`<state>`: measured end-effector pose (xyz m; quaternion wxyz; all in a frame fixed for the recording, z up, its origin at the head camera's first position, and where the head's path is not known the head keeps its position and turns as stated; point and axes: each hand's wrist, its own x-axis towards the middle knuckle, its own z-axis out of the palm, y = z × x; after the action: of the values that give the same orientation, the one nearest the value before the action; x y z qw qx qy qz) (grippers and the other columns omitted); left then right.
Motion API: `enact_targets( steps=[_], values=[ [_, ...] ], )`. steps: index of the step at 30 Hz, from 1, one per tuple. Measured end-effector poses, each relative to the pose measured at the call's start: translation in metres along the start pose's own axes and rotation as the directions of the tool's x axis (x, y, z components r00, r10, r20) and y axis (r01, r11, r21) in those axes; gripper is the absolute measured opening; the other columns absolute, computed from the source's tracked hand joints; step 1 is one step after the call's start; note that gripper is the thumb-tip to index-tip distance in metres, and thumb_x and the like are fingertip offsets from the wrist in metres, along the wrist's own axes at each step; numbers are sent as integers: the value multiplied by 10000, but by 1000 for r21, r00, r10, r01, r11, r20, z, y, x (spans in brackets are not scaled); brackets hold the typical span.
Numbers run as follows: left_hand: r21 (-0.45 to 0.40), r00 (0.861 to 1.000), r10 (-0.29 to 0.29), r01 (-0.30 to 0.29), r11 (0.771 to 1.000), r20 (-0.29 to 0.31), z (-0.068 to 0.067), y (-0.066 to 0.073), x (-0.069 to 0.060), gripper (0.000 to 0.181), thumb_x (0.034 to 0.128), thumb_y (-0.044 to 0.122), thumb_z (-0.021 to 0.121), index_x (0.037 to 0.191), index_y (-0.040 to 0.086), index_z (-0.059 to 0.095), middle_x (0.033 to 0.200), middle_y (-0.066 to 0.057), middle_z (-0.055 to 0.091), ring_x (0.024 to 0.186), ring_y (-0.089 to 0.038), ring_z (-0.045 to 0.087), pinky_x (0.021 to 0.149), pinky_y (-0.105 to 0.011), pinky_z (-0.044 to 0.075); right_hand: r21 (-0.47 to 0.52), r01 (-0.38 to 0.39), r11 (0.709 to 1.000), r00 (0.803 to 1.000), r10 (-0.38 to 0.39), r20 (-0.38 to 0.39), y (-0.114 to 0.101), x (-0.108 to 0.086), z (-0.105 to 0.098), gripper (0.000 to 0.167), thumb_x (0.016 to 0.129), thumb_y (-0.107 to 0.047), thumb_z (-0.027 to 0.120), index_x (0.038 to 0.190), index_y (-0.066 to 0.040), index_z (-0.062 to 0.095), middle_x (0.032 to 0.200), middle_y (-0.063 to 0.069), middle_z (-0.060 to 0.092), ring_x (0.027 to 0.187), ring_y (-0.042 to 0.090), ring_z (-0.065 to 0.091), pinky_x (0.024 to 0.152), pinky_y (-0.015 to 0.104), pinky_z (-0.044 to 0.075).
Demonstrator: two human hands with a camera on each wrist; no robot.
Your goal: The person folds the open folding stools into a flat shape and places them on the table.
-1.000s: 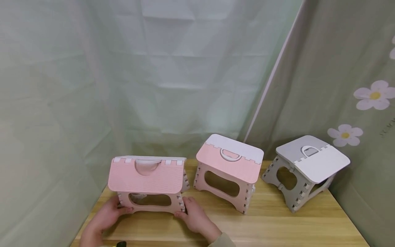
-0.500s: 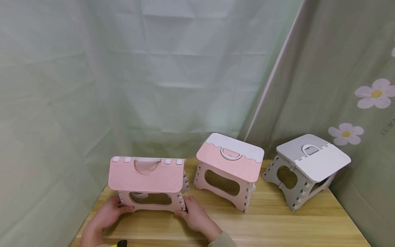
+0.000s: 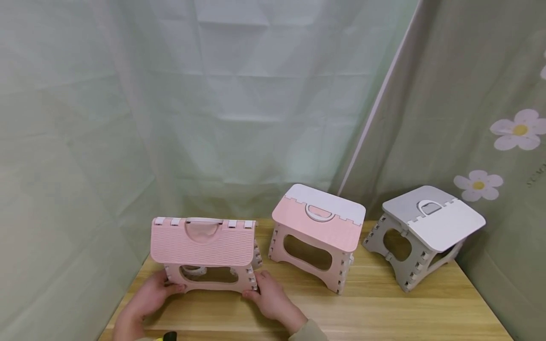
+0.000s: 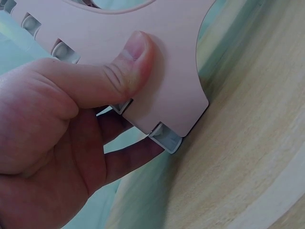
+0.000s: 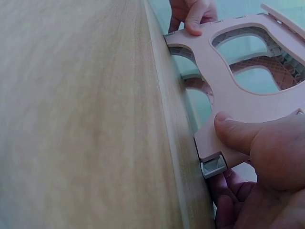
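Note:
At the left of the head view stands a pink folding stool [image 3: 202, 246], its top bent at the middle hinge so the front half slopes down. My left hand [image 3: 147, 298] grips the bottom of its left front leg; in the left wrist view the thumb of the left hand [image 4: 71, 114] lies on the pink panel [image 4: 176, 71], fingers behind the edge. The right hand [image 3: 273, 300] holds the right front leg's foot. In the right wrist view the right hand [image 5: 271, 167] has its thumb on the panel [image 5: 233, 105] and fingers behind.
A pink and white stool [image 3: 317, 218] stands unfolded at the centre, close beside the held one. Farther right is a grey and white stool [image 3: 435, 218], also unfolded. Curtains [image 3: 264, 94] hang behind the wooden table [image 3: 362, 312]. A small black and yellow object [image 3: 169, 336] shows at the bottom edge.
The held stool's top has tilted slightly: its white rear half, visible as a thin strip before, has dropped behind the hinge line. Both hands keep their hold on the legs.

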<state>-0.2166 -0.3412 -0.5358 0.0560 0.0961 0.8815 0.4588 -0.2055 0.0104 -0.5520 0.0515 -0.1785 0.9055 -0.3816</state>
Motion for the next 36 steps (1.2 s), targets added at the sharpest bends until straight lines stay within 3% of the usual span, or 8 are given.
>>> enact_targets(
  steps=[13, 23, 31, 36],
  values=[
    [-3, 1000, -2, 2, 1000, 11, 0, 0, 3, 271, 954, 151, 809, 1100, -36, 679, 995, -61, 716, 838, -77, 608, 767, -285, 524, 26, 11, 1000, 1000, -11, 0, 3, 3, 1, 426, 970, -387, 786, 1289, -116, 709, 1064, -41, 611, 979, 128, 603, 850, 385, 506],
    [5, 997, -78, 78, 997, -19, 1, 1, 8, 392, 934, 150, 833, 1201, -59, 636, 1064, -66, 710, 896, -130, 622, 792, -292, 530, 23, -8, 1000, 1000, 7, 12, 5, 5, 1, 458, 974, -401, 777, 1334, -127, 700, 1121, -28, 631, 1062, 177, 625, 915, 438, 514],
    [13, 997, -76, 76, 997, -27, 1, 1, 8, 430, 919, 160, 851, 1215, -61, 633, 1086, -77, 710, 922, -142, 621, 814, -292, 527, 21, -11, 1000, 1000, 11, 12, 4, 4, 0, 465, 975, -401, 770, 1371, -170, 693, 1214, 6, 651, 1153, 225, 631, 945, 524, 500],
    [17, 997, -77, 77, 997, -28, 0, 0, 9, 412, 917, 162, 853, 1198, -54, 643, 1072, -66, 711, 913, -134, 618, 814, -292, 527, 11, 3, 1000, 1000, -3, 7, 4, 4, 1, 461, 973, -405, 769, 1358, -160, 704, 1199, 15, 655, 1131, 218, 639, 924, 506, 508]
  ],
)
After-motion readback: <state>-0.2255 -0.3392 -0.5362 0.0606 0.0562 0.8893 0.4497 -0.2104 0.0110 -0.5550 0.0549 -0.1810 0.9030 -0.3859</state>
